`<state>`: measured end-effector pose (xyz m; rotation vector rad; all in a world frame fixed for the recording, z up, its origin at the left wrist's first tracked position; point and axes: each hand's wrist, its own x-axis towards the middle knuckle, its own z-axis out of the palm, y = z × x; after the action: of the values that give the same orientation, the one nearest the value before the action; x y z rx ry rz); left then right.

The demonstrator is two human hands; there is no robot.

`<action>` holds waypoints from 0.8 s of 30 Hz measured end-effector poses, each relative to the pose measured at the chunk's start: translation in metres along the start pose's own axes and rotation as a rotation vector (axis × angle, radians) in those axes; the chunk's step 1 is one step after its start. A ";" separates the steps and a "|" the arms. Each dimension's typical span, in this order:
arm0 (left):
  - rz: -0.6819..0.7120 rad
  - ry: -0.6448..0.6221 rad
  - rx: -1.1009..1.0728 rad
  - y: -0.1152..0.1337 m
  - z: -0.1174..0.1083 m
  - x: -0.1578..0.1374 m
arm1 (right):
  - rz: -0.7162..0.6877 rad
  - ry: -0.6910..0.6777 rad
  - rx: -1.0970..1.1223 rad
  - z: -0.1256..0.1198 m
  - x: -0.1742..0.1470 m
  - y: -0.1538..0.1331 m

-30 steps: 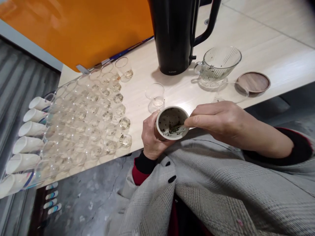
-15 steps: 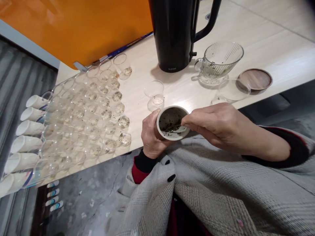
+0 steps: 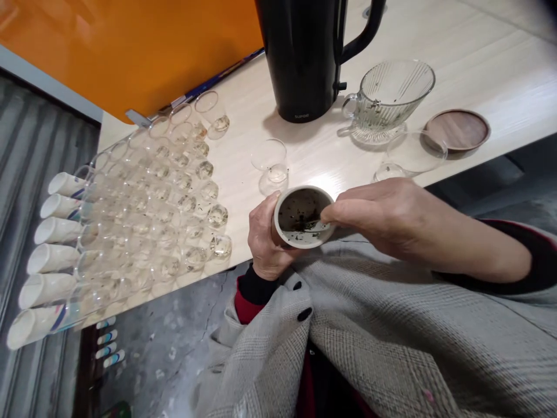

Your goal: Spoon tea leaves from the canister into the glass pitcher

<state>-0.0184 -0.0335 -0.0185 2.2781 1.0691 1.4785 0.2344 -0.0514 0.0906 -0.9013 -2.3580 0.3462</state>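
Note:
My left hand [image 3: 264,239] is wrapped round a pale-rimmed cylindrical cup [image 3: 300,200], tilted so that its inside faces me. Dark loose tea leaves [image 3: 301,223] are scattered in it. My right hand [image 3: 383,212] reaches over the rim from the right, thumb and fingers pinched together at the leaves. A thin strip shows at the fingertips; what it is I cannot make out. Just beyond the cup stands a clear plastic cup [image 3: 273,168] with a few specks inside. Another clear plastic cup [image 3: 415,154] stands beyond my right hand, partly hidden by it.
A black electric kettle [image 3: 300,64] stands at the back. To its right are a ribbed glass cup [image 3: 395,93] with leaves and a round wooden lid [image 3: 459,129]. Several clear cups [image 3: 174,203] crowd the table's left side, beside white paper cups [image 3: 52,258]. An orange panel [image 3: 143,52] rises behind.
My right fingertips stay at the tea leaves, and some leaves in the cup have shifted. The view has moved slightly; the things on the table stand as before.

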 end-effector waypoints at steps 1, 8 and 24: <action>0.009 0.006 -0.003 0.000 0.000 0.000 | 0.013 -0.012 -0.001 -0.005 -0.001 0.000; 0.012 0.007 0.017 0.003 0.000 0.002 | -0.003 0.065 -0.072 -0.006 0.005 -0.003; -0.018 0.000 0.026 0.000 0.001 -0.002 | -0.113 -0.010 -0.146 0.000 0.000 0.005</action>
<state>-0.0175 -0.0344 -0.0201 2.2796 1.1131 1.4661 0.2376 -0.0479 0.0886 -0.8295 -2.4559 0.1347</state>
